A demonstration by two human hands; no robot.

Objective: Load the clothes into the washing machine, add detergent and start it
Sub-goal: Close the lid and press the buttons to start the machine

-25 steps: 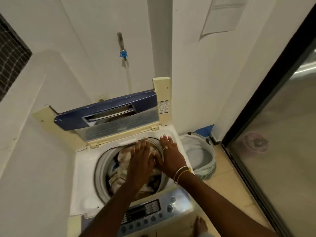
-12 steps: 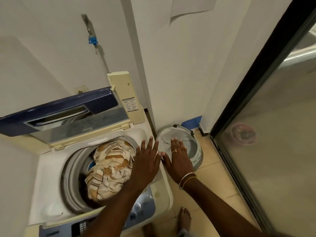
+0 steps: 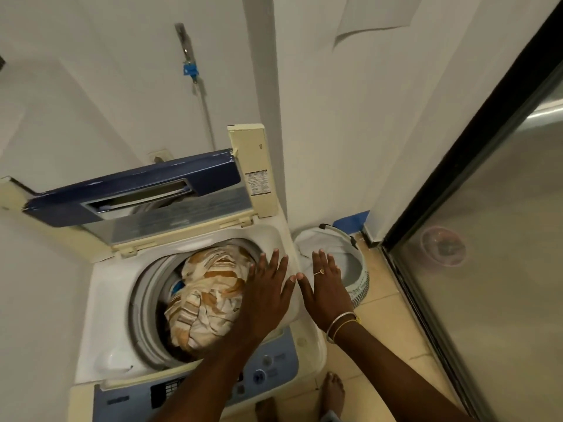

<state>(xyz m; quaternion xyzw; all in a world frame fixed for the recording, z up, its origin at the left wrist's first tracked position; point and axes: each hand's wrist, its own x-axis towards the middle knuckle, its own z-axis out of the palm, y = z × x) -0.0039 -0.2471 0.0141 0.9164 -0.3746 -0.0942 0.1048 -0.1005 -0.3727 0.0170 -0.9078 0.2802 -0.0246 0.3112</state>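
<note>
Since a second ago, your hands are lifting off the load and swinging right. The washing machine [image 3: 100, 300] is standing with its lid [image 3: 131, 190] up; the striped clothes [image 3: 207, 293] are sitting heaped in the drum [image 3: 146, 300], crest near the rim. Your left hand [image 3: 268, 296], fingers straight and spread, gripping nothing, is hovering over the drum's right edge. Your right hand [image 3: 327, 287], equally flat and empty, is reaching above the basket [image 3: 361, 284], which is showing only pale lining. Judgement: be checking the basket bottom for leftovers, then pressing the heap below the rim
</note>
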